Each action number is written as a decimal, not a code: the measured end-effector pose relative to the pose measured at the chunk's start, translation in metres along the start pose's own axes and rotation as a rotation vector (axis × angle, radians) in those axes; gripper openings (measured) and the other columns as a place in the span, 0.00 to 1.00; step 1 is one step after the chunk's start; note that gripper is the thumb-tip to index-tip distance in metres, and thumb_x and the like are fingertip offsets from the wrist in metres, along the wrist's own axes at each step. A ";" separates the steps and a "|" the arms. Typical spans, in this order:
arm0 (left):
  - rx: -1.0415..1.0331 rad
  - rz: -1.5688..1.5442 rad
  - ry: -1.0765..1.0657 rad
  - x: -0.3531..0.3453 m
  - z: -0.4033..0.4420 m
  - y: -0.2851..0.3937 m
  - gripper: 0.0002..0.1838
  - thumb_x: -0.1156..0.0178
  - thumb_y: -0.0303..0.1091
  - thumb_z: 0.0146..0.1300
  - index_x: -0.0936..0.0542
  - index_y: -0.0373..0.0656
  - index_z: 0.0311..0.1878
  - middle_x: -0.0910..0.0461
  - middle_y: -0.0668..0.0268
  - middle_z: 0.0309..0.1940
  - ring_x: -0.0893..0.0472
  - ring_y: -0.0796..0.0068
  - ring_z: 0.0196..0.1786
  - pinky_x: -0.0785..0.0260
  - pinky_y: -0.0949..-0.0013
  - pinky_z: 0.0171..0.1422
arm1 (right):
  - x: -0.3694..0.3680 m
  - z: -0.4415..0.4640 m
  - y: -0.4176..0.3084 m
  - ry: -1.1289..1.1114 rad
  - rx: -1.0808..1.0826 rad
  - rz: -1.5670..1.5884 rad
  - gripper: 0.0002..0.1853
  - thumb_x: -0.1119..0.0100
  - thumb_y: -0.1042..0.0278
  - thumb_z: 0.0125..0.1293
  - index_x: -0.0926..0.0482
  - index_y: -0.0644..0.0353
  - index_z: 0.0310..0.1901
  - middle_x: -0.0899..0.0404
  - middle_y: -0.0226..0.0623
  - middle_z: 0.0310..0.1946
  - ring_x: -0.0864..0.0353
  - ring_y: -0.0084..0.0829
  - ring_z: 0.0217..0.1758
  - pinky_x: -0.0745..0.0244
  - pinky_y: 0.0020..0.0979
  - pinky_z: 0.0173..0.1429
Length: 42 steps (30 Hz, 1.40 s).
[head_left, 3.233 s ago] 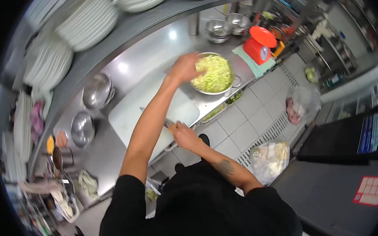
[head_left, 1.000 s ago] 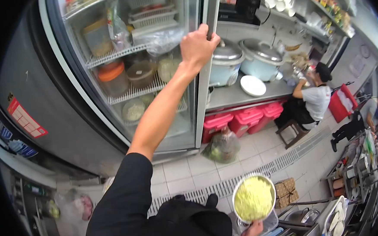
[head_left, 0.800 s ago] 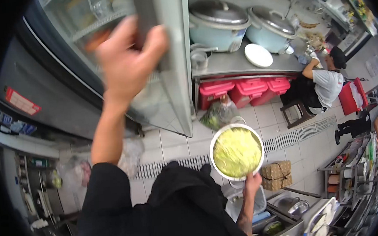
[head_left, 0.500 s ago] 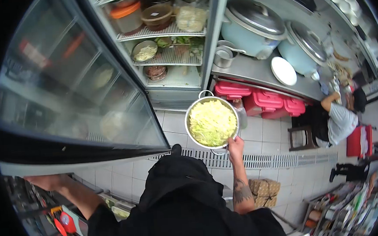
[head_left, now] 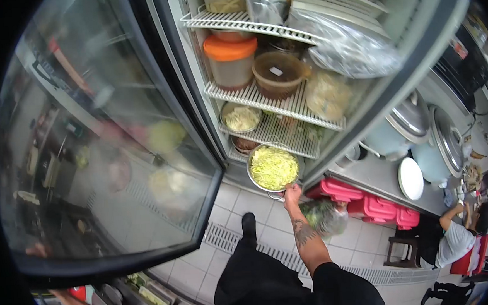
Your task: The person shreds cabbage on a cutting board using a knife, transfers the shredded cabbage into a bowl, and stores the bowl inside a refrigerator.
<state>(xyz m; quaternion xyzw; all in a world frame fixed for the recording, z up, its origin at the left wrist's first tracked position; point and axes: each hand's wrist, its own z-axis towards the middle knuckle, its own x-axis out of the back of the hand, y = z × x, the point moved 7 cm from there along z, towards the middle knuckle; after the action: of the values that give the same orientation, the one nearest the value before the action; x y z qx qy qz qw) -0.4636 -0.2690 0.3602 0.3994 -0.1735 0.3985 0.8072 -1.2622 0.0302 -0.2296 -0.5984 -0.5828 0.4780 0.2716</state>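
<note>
My right hand (head_left: 293, 194) is closed on the rim and handle of a round metal colander (head_left: 249, 172). Shredded pale yellow-green cabbage (head_left: 274, 167) fills it. The colander is level with the lower part of an open refrigerator, in front of its lower shelves (head_left: 288, 141). At the far lower left, my left hand (head_left: 58, 292) is at the outer edge of the glass refrigerator door (head_left: 122, 266), gripping it. The door frame hides most of its fingers. On the shelves nearby are a bowl of pale strips (head_left: 241, 119) and a bowl of dark reddish food (head_left: 244, 144).
Higher shelves hold an orange-lidded tub (head_left: 229, 47), a brown bowl (head_left: 277, 75) and bagged items. A leafy plastic bag (head_left: 326, 217) and pink bins (head_left: 373, 209) are on the right, under a counter with large pots (head_left: 436, 146). A person (head_left: 456, 234) sits farther right.
I have stepped closer to the refrigerator. The colander has moved forward to its lower shelves in my right hand. The door stays open, with my left hand now mostly hidden behind its frame.
</note>
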 end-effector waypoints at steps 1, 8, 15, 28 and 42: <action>0.035 0.018 0.009 -0.003 0.002 -0.001 0.21 0.46 0.36 0.74 0.23 0.33 0.64 0.19 0.62 0.58 0.21 0.66 0.60 0.32 0.64 0.69 | -0.015 0.022 0.000 0.002 0.019 0.046 0.05 0.45 0.75 0.70 0.23 0.64 0.45 0.17 0.39 0.36 0.15 0.32 0.30 0.12 0.37 0.29; 0.212 0.117 0.079 -0.018 0.027 -0.005 0.22 0.46 0.37 0.74 0.23 0.33 0.65 0.19 0.62 0.59 0.22 0.66 0.61 0.33 0.64 0.69 | -0.111 0.211 0.041 0.152 0.508 -0.134 0.12 0.47 0.66 0.76 0.22 0.65 0.51 0.17 0.41 0.45 0.18 0.36 0.46 0.21 0.38 0.51; 0.325 0.165 0.100 -0.025 0.043 -0.019 0.22 0.47 0.37 0.75 0.24 0.33 0.65 0.20 0.62 0.59 0.22 0.66 0.62 0.33 0.64 0.69 | -0.166 0.100 -0.005 -0.049 0.652 -1.149 0.17 0.54 0.62 0.78 0.21 0.66 0.52 0.18 0.46 0.50 0.21 0.45 0.57 0.30 0.42 0.68; 0.372 0.140 0.088 -0.045 0.080 -0.028 0.24 0.48 0.39 0.76 0.25 0.33 0.67 0.21 0.61 0.61 0.23 0.67 0.63 0.34 0.64 0.70 | -0.211 0.006 -0.091 -0.282 0.939 -1.402 0.14 0.56 0.65 0.79 0.21 0.64 0.46 0.19 0.49 0.41 0.19 0.47 0.46 0.21 0.43 0.48; 0.343 -0.092 0.033 -0.071 0.091 -0.092 0.25 0.49 0.41 0.77 0.27 0.33 0.68 0.22 0.61 0.62 0.24 0.67 0.64 0.34 0.64 0.70 | -0.121 0.182 0.098 0.201 0.068 -0.087 0.13 0.54 0.65 0.78 0.21 0.60 0.41 0.20 0.41 0.34 0.18 0.37 0.33 0.23 0.39 0.28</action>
<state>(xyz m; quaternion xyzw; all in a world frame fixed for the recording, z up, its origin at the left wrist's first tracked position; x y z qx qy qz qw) -0.4327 -0.4093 0.3271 0.5322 -0.0713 0.3915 0.7473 -1.3645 -0.1450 -0.3567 -0.6080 -0.5614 0.4230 0.3691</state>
